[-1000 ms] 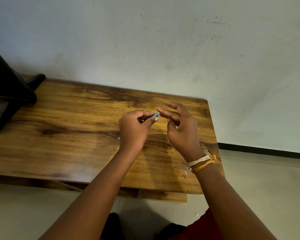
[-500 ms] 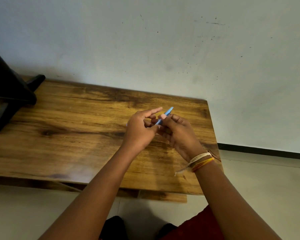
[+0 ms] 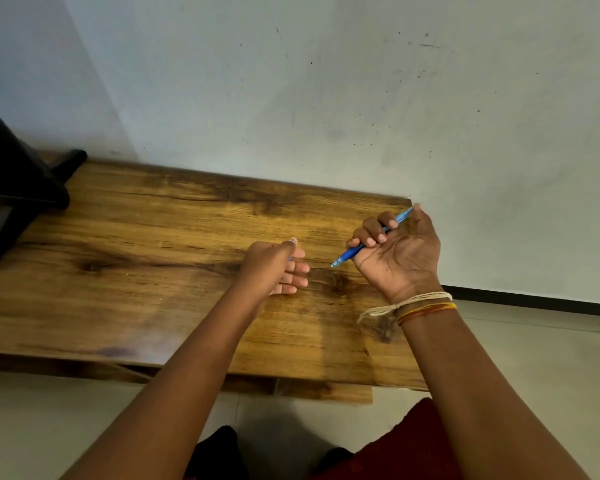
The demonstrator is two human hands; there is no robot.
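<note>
My right hand [image 3: 397, 254] grips a blue pen [image 3: 347, 255] in its curled fingers, palm turned toward me. The pen slants, with its lower tip pointing left and down and its other end poking out by the thumb. My left hand [image 3: 274, 268] hovers over the wooden table [image 3: 136, 271], a short way left of the pen's tip. A tiny blue piece [image 3: 290, 258] shows between its thumb and forefinger; most of it is hidden. The two hands are apart.
The black legs of a stand or stool [image 3: 18, 188] rest on the table's far left. A white wall runs right behind the table. The table's right edge is just beyond my right hand, with tiled floor [image 3: 534, 358] below.
The pen passed from my left hand to my right. The hands, together half a second ago, have drawn apart; the right one has moved right and turned palm up.
</note>
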